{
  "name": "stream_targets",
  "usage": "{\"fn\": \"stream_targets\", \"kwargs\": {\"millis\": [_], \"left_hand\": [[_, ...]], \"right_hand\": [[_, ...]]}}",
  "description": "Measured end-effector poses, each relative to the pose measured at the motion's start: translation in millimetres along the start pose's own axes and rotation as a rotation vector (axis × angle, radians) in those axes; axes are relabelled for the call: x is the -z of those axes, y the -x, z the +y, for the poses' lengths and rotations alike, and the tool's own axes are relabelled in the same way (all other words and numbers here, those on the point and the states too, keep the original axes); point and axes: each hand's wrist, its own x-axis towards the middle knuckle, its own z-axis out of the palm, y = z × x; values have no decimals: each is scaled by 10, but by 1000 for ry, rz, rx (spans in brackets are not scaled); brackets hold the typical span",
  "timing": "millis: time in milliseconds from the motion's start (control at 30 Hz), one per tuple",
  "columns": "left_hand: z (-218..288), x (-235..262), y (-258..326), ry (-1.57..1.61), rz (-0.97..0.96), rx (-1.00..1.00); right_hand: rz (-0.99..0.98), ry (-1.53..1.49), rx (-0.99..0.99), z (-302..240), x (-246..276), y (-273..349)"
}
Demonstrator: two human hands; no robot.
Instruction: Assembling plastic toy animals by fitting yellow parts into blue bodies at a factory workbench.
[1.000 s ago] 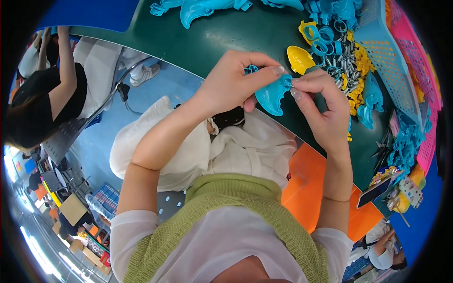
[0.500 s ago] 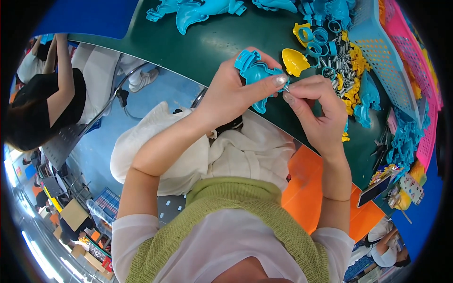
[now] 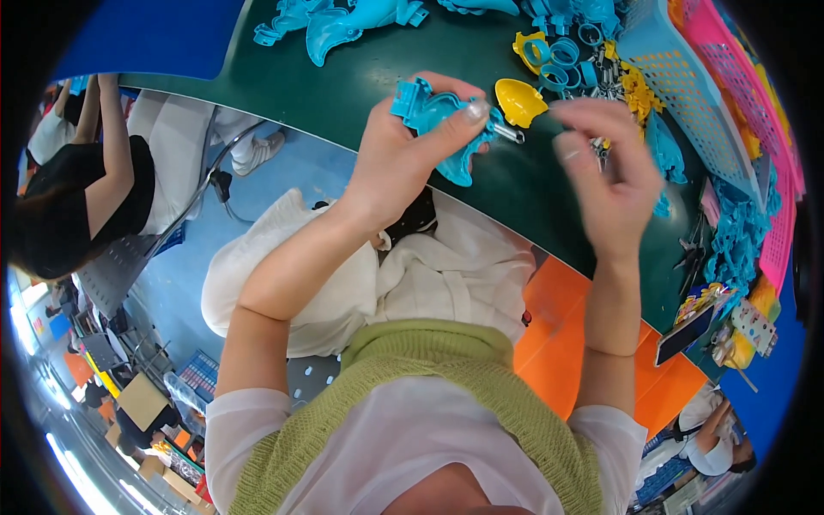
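Note:
My left hand (image 3: 399,154) grips a curved blue plastic shell (image 3: 439,110) above the table's near edge, its thumb pressed over the part. From the shell's right end a small shiny metal pin (image 3: 509,132) sticks out. To the right, my right hand (image 3: 620,176) is apart from the shell, somewhat blurred, with thumb and index finger spread and nothing visible between them. A yellow cup-shaped plastic piece (image 3: 519,103) lies on the table between the hands. Just beyond my right hand is a pile of small metal pins (image 3: 610,91), which it partly hides.
On the green table (image 3: 275,77) lie blue shells (image 3: 356,26), blue rings (image 3: 564,53) and yellow parts (image 3: 637,90). Blue (image 3: 687,94) and pink (image 3: 779,240) perforated baskets stand at right. A phone (image 3: 684,335) rests near the right edge. Another person (image 3: 103,172) sits at far left.
My right hand has let go of the metal pin and moved right toward the pile. My left hand has shifted slightly left with the blue shell, and the pin now sticks out of it.

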Motion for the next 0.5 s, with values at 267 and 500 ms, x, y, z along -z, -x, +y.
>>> {"fn": "stream_targets", "kwargs": {"millis": [267,500], "left_hand": [[38,40,-40,58,-53,-120],[-2,0,-63,-1,-101,-129]], "right_hand": [[165,322,-118,131,126,-30],[98,489,-67,134,161,-24]]}}
